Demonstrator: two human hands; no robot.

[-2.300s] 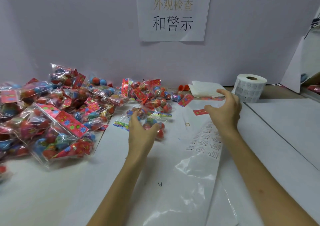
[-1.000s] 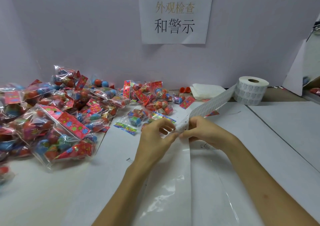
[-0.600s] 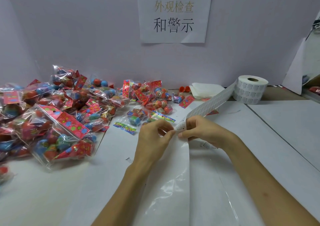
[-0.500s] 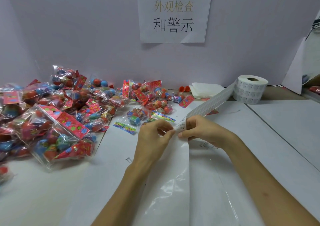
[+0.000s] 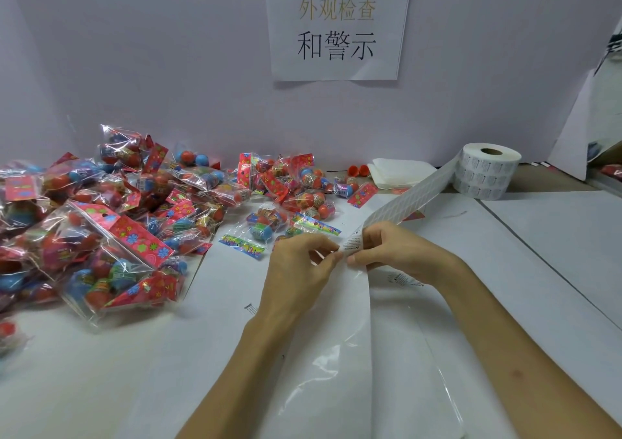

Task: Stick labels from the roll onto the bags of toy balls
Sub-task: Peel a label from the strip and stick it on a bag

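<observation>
White table [image 5: 101, 388], lilac wall [image 5: 134, 51], paper sign [image 5: 336, 28]; fingers of left hand [image 5: 296, 270] and right hand [image 5: 404, 257] tight on label strip [image 5: 404, 203].

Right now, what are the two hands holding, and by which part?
The label strip that runs from the roll, by its free end: the left hand and the right hand both pinch it there.
</observation>
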